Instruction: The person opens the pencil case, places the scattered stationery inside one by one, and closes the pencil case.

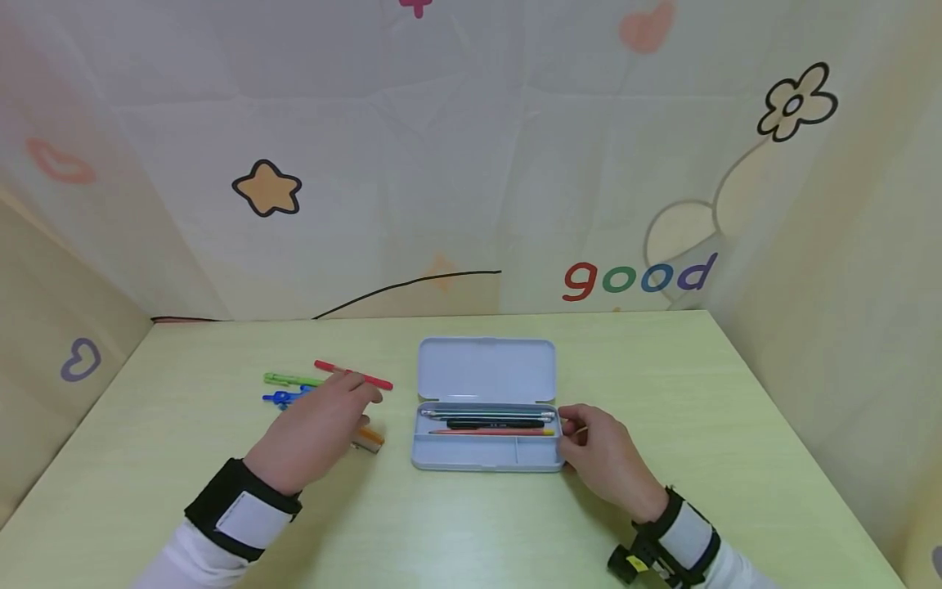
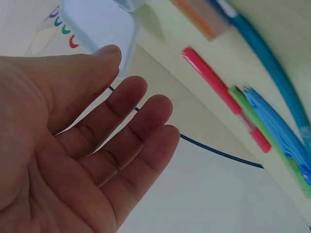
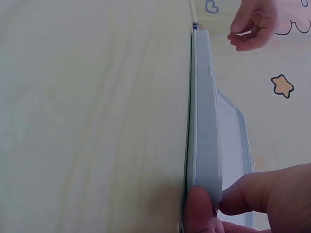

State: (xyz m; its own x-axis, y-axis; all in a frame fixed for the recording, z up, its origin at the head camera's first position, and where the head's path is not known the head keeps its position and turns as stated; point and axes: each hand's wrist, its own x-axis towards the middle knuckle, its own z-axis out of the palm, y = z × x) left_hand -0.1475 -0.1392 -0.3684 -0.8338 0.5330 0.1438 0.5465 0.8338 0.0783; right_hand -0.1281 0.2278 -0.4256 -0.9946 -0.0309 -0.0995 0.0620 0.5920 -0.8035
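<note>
A pale blue pencil case lies with its lid folded back. Inside are blue-green pencils, a black pen and a reddish pencil. My right hand grips the case's right end, with thumb and finger at its corner in the right wrist view. Left of the case, my left hand hovers with relaxed fingers, holding nothing. Around it lie a red pen, a green pen and a blue compass-like tool, partly hidden by that hand.
By the left hand lies a small orange and grey block-like item, partly covered. A curved teal strip shows in the left wrist view. The light wooden table meets a printed cloth backdrop behind and at both sides.
</note>
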